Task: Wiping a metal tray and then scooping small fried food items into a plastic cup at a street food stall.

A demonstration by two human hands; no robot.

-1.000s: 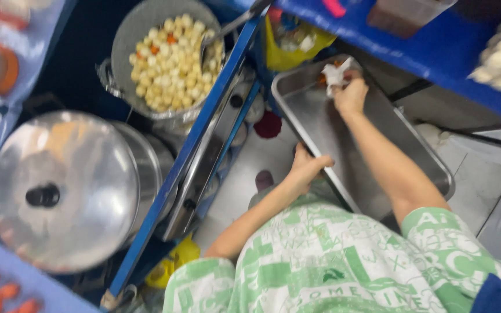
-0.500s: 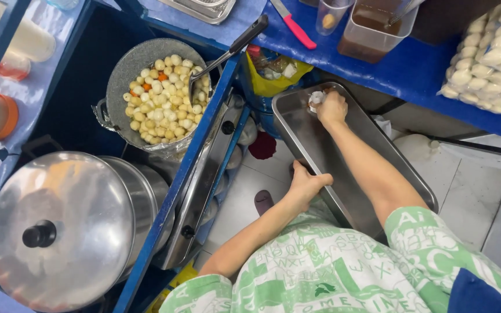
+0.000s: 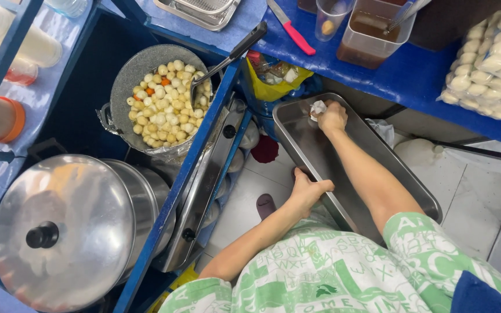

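A grey pot (image 3: pixel 124 75) full of pale yellow balls (image 3: pixel 166 104) holds a black-handled ladle (image 3: pixel 230 55). Beside it stands a steel pot under a black-knobbed lid (image 3: pixel 59 232). The blue counter (image 3: pixel 424 75) carries a pink-handled knife (image 3: pixel 290 27), a container of brown liquid (image 3: pixel 372 37) and a bag of pale balls (image 3: pixel 491 58).

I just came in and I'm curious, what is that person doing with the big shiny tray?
The person is wiping the inside of a long metal tray. Their right hand presses a crumpled white cloth into its far corner, while their left hand grips the tray's near edge. Beside them sit a pot of small round food balls and a big lidded steel pot.
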